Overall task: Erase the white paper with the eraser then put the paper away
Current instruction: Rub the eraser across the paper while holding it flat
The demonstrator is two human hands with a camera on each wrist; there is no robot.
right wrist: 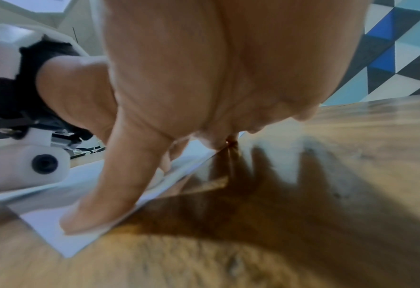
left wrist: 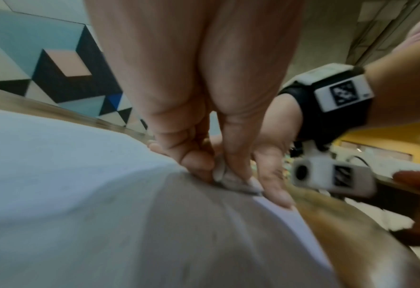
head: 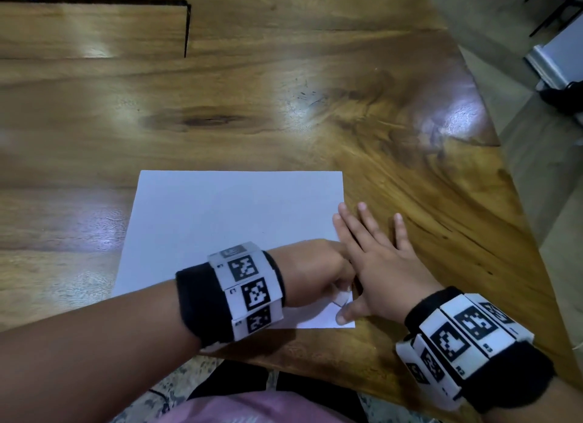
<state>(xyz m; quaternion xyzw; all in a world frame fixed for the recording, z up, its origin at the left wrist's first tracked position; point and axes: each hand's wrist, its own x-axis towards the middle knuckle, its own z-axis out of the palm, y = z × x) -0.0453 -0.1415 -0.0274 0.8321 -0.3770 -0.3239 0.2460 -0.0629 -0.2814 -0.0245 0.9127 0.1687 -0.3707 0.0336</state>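
White paper [head: 227, 227], one thin sheet, lies flat on the wooden table [head: 284, 107] near the front edge, landscape. The left hand [head: 315, 271] sits at the sheet's 4 o'clock corner, fingers curled and pinching a small whitish eraser [left wrist: 231, 180] pressed onto the paper (the head view shows only a sliver of it). The right hand [head: 375, 265] lies flat with fingers straight and spread, straddling the paper's 3 o'clock edge; its thumb [right wrist: 98, 210] presses the sheet near the corner and the other fingers rest on the wood, holding nothing. Handling guess: the paper is very light, floppy and slick on this glossy top, so it will likely skid or buckle under rubbing unless pinned close to the eraser, and it creases or tears easily. For putting it away, probably slide an edge off the table at 6 o'clock or lift a corner and pinch there. The eraser looks small, firm and grippy, so a fingertip pinch on its sides should suit.
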